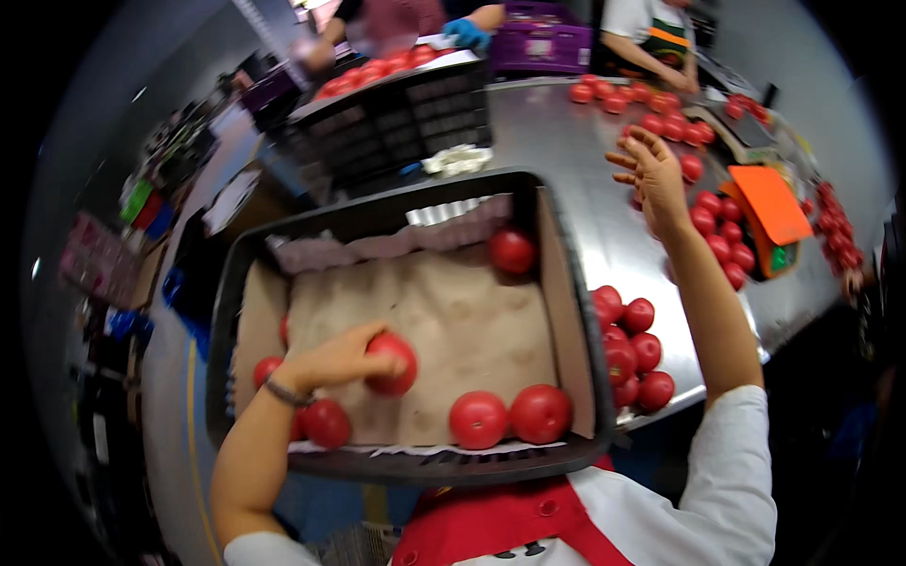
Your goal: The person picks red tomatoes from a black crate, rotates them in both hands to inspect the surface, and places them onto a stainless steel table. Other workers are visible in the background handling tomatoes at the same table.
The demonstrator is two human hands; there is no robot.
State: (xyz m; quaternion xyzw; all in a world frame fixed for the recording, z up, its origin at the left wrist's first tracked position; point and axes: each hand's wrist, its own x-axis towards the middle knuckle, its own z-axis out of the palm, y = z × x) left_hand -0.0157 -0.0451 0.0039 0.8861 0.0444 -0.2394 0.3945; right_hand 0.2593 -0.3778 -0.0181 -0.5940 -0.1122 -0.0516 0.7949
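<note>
My left hand [343, 359] grips a red tomato [395, 359] over the bottom of a black plastic crate [453, 468] right in front of me. Brown cardboard [432, 311] lines the crate. Inside it, one tomato [512, 250] sits in the far right corner, two more [478, 420] by the near wall, and several [327, 423] along the left, partly hidden by my arm. My right hand [651, 173] reaches out over the steel table [541, 131], fingers spread and seemingly holding nothing. Close to it are loose tomatoes [690, 168].
Beyond my crate stands another black crate [396, 120] full of tomatoes, where a person's blue-gloved hand [467, 33] rests. An orange scale [768, 212] and tomato groups [630, 354] occupy the table's right side. Another person [655, 42] works behind, near a purple crate [541, 46].
</note>
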